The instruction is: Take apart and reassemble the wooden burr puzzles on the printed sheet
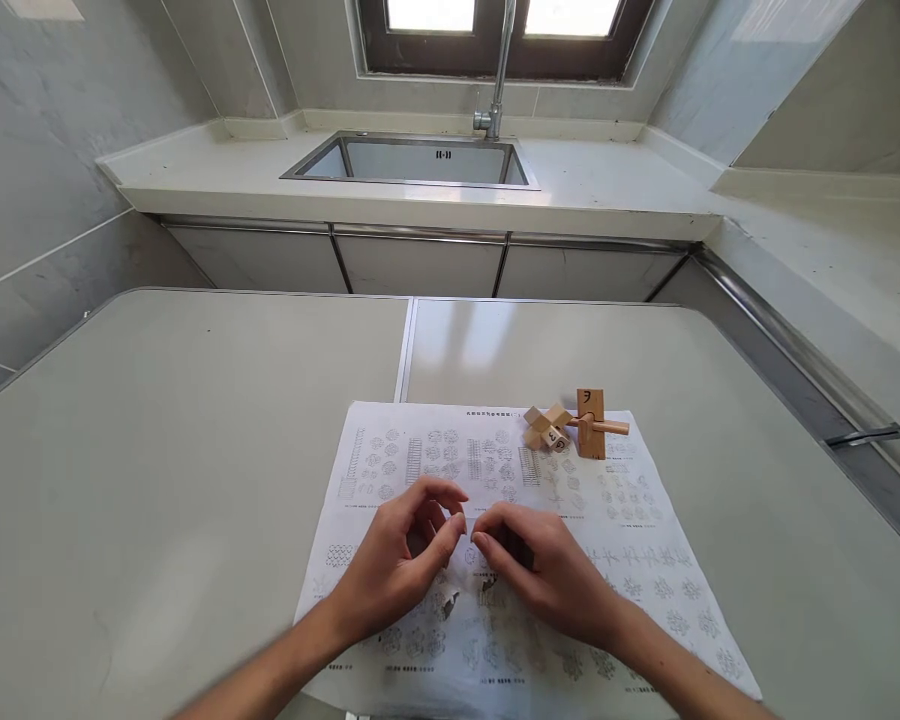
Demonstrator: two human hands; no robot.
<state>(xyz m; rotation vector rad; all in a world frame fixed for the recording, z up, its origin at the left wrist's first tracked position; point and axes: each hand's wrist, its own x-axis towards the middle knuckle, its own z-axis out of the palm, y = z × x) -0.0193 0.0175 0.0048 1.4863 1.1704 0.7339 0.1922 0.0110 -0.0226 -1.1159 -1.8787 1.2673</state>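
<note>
My left hand (pixel 403 550) is above the printed sheet (pixel 412 490), fingers loosely curved, with a gap between index finger and thumb. Facing it, my right hand (pixel 544 565) is curled, its thumb and index fingertips close together; no object shows in either hand. The fingertips of the two hands nearly meet. Farther back, at the sheet's upper right, a wooden puzzle (pixel 547 428) of pale blocks, marked with numbers, sits beside a darker upright wooden piece (pixel 590 440) with a round wooden rod (pixel 613 427) through it. Small diagrams cover the sheet, which is torn between my wrists.
The sheet lies on a pale folding table (pixel 217 430) with a seam (pixel 406 350) down its middle. Beyond stands a counter (pixel 585 185) with a steel sink (pixel 412 160) and a tall faucet (pixel 493 110) below a window. Another counter (pixel 832 260) runs along the right.
</note>
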